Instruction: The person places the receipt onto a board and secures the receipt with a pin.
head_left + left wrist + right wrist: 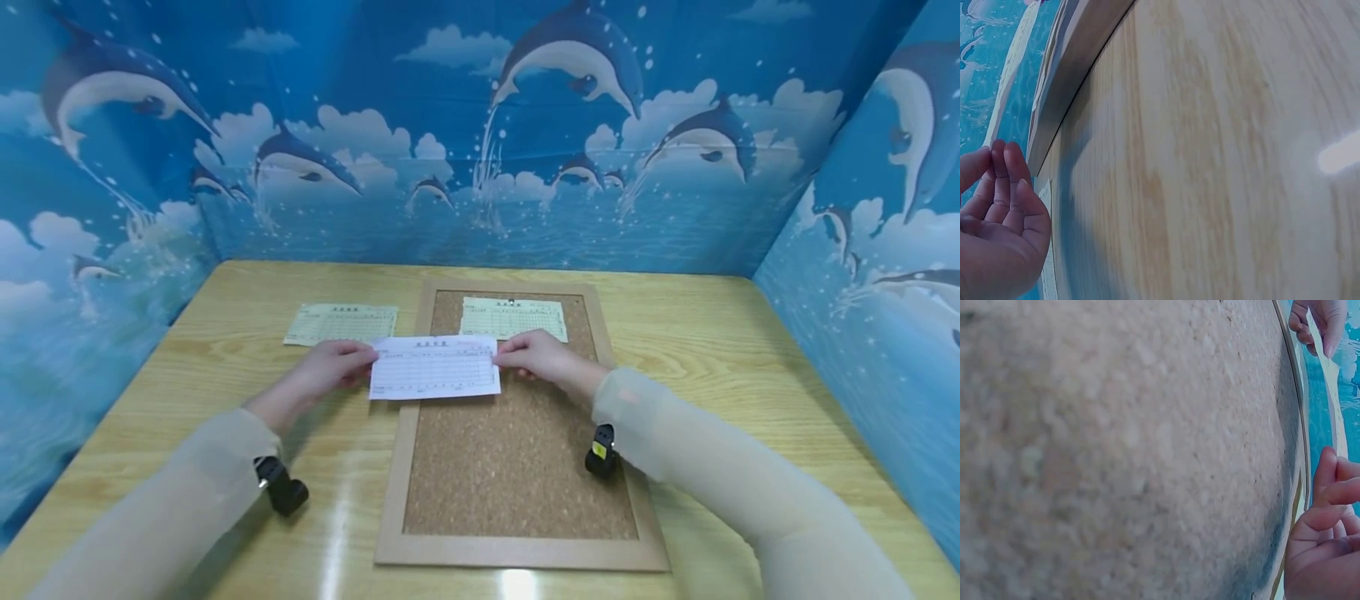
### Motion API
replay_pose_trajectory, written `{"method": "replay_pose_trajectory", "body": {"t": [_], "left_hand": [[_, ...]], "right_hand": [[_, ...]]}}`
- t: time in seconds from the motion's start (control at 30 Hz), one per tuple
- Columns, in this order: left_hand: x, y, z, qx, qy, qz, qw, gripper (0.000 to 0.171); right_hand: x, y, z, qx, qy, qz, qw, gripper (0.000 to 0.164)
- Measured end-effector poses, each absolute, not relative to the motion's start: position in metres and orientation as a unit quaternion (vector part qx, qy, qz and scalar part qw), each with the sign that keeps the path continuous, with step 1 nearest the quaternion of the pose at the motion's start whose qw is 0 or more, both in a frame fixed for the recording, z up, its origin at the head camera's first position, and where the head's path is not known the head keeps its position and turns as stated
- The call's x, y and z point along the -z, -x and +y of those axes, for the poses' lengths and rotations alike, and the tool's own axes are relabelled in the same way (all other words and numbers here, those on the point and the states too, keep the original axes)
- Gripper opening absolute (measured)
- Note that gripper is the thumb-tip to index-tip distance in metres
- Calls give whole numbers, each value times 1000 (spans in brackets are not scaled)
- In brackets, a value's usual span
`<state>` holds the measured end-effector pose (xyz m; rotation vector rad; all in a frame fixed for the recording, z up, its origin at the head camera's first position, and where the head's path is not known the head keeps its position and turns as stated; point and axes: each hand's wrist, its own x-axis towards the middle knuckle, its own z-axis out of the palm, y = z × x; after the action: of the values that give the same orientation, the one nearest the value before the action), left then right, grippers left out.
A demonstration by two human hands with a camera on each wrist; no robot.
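Note:
A white printed form (pixel 435 368) with a ruled grid is stretched between both hands, raised over the upper left of the cork board (pixel 525 467). My left hand (pixel 333 363) pinches its left edge between thumb and fingers. The right hand (pixel 542 353) pinches the opposite edge. In the left wrist view the paper (pixel 1013 75) shows nearly edge-on above the fingertips. A pale green form (pixel 513 321) lies at the top of the board with a small dark pin (pixel 512 301) at its upper edge. Another green form (pixel 341 323) rests on the table beyond my left hand.
The board's wooden frame (pixel 521 552) lies on the wood-grain table (pixel 750 350). Blue dolphin-print cloth (pixel 420 225) closes off the back and sides. Each sleeve carries a small black wrist camera. A tiny dark dot sits near the board's top right corner.

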<state>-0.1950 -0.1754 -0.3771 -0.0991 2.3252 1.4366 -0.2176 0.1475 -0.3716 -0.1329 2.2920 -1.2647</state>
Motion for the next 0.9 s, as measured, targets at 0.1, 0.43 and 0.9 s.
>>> {"method": "replay_pose_trajectory", "body": {"t": [0.1,0.43,0.9], "left_hand": [[377,196,-173,-522,34,827,207,38],[377,199,-165,-535,43,815,217,40],[377,200,-160,-548,50,803,228,36]], "right_hand": [[371,218,150,467,47,846,254,22],[368,217,157,471,39,845,253,23],[364,215,165,477,30,841,254,22]]}}
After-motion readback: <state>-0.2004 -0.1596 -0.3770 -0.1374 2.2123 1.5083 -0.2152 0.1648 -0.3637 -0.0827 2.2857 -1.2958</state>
